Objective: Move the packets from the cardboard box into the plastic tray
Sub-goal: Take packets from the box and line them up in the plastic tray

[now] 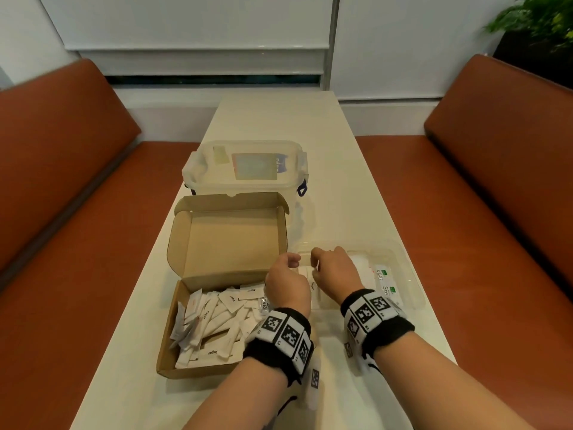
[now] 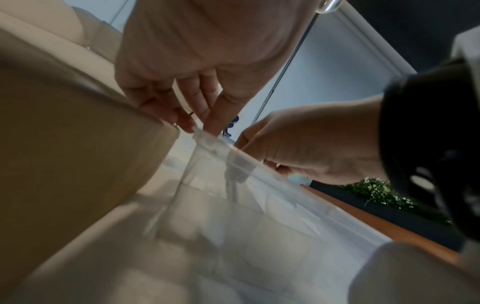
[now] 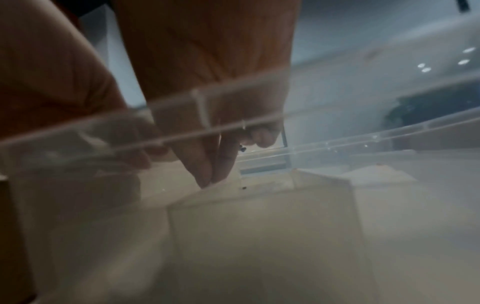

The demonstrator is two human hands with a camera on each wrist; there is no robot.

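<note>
The open cardboard box (image 1: 169, 336) lies at the left of the table, with several white packets (image 1: 214, 324) piled inside. To its right sits the clear plastic tray (image 1: 415, 287), holding a few packets, two of them green-labelled (image 1: 386, 280). Both hands hover over the tray's left end. My left hand (image 1: 294, 259) (image 2: 200, 125) points down, and its fingertips pinch the tray's rim corner (image 2: 259, 170). My right hand (image 1: 314, 260) (image 3: 211, 179) reaches inside the tray (image 3: 389, 131), fingertips pressed together on the top edge of an upright white packet (image 3: 259, 205).
The box's lid (image 1: 229, 243) stands upright behind the packets. A lidded clear storage container (image 1: 245, 169) sits just beyond it. Orange benches (image 1: 77, 212) (image 1: 496, 197) flank the narrow table. A plant (image 1: 539, 23) is at the far right.
</note>
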